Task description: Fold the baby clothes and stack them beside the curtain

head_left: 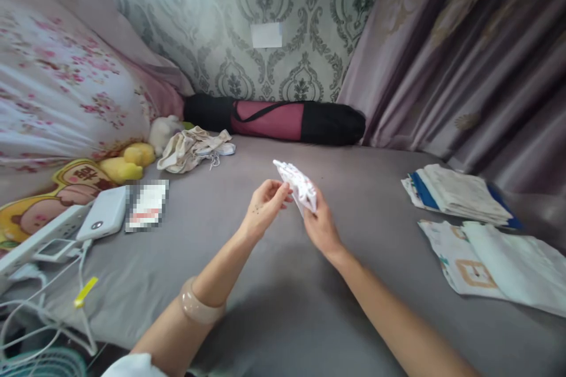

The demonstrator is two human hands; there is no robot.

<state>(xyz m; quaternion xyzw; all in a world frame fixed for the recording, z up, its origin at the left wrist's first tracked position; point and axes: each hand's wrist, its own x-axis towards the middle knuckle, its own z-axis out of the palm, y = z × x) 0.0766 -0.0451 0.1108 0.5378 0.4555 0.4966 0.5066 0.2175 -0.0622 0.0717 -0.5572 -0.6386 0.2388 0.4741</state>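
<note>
A small white cloth [300,185] with a faint reddish print is held up above the grey sheet, folded or bunched. My right hand [322,225] is closed around its right and lower side, with the thumb hidden in part. On the other side my left hand [267,203] has its thumb and fingers pinched together at the cloth's left edge. A pale bangle [201,301] circles my left forearm.
Folded cloths [464,194] and a lion-print cloth [477,271] lie at right. A crumpled beige cloth [192,150] lies back left, near plush toys [128,162]. A power bank [104,212], power strip [44,235] and cables are at left. A black-and-maroon bag [269,119] lies along the wall.
</note>
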